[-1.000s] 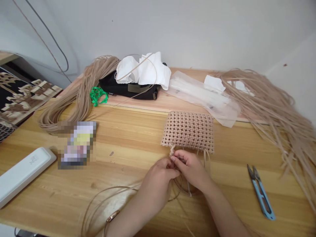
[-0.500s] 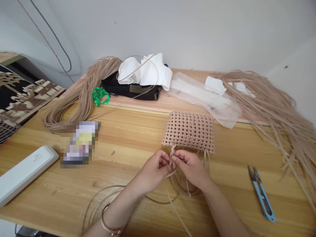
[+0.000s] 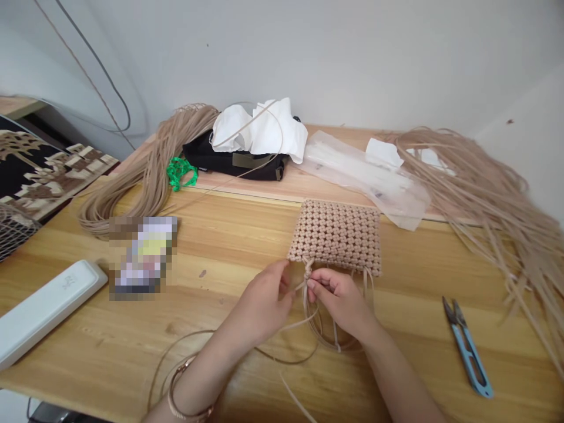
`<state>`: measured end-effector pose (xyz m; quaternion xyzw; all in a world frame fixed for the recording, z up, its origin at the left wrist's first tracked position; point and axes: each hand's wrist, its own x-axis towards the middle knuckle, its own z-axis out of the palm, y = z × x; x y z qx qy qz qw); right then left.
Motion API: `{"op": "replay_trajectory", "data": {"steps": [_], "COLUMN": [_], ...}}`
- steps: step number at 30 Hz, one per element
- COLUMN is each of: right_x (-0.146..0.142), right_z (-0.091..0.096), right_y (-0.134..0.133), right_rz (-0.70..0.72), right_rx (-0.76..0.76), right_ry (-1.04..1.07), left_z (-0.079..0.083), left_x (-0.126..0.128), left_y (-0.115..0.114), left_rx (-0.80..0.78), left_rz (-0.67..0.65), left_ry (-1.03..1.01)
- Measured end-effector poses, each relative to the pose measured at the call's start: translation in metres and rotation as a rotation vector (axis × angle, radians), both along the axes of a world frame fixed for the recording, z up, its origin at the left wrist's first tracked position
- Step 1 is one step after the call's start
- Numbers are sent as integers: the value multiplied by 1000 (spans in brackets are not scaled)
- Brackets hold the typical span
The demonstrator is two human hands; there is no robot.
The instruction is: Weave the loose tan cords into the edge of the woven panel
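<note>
A beige knotted panel [image 3: 337, 235] of woven cord lies on the wooden table, with a short knotted cord braid [image 3: 308, 268] at its lower left corner. My right hand [image 3: 341, 296] pinches the cord just under that braid between thumb and forefinger. Left of the braid, my left hand [image 3: 267, 296] has its fingers curled around a cord strand [image 3: 299, 286] that runs from the knot; its fingertips are partly hidden. Loose cord loops [image 3: 315, 329] hang below both hands, some tied with a thin white band.
Blue-handled thread snips [image 3: 467, 349] lie at the right. Bundles of beige cord [image 3: 132, 182] sit at the back left and right. Behind the panel are a black pouch [image 3: 233, 161], white tissue [image 3: 277, 129] and a plastic bag [image 3: 361, 176]. A white case [image 3: 48, 311] stands left.
My left hand has moved left, away from the knot, drawing a strand out with it. My right hand keeps its pinch in nearly the same place.
</note>
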<state>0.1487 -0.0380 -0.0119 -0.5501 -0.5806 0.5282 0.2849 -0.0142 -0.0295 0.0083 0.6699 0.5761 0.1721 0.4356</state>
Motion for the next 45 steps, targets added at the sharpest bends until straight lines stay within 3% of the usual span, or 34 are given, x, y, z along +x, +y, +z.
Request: {"op": "replay_trajectory", "data": {"steps": [4, 9, 14, 18, 23, 30, 37, 40, 45], "right_x": [-1, -2, 0, 5, 12, 14, 8, 9, 15], "right_z": [1, 3, 5, 8, 17, 17, 7, 8, 15], "right_y": [0, -1, 0, -1, -2, -1, 0, 0, -4], "right_rz": [-15, -14, -2, 41, 120, 102, -149, -154, -42], "right_rx": [2, 9, 9, -13, -50, -103, -347, -328, -113], "right_ry": [-5, 38, 63, 91, 140, 167, 353, 225, -179], "left_z": [-2, -5, -3, -4, -4, -9, -5, -8, -17], "left_x": [13, 24, 22, 17, 11, 14, 22, 24, 24], "left_y": [6, 12, 15, 20, 24, 19, 11, 10, 11], "left_rx": [-72, -190, -149, -226, -330, -287, 106, 122, 19], "left_rz": [8, -89, -224, -295, -389, -281, -238, -224, -120], "left_ry": [-104, -218, -305, -446, -468, -526, -239, -178, -206]}}
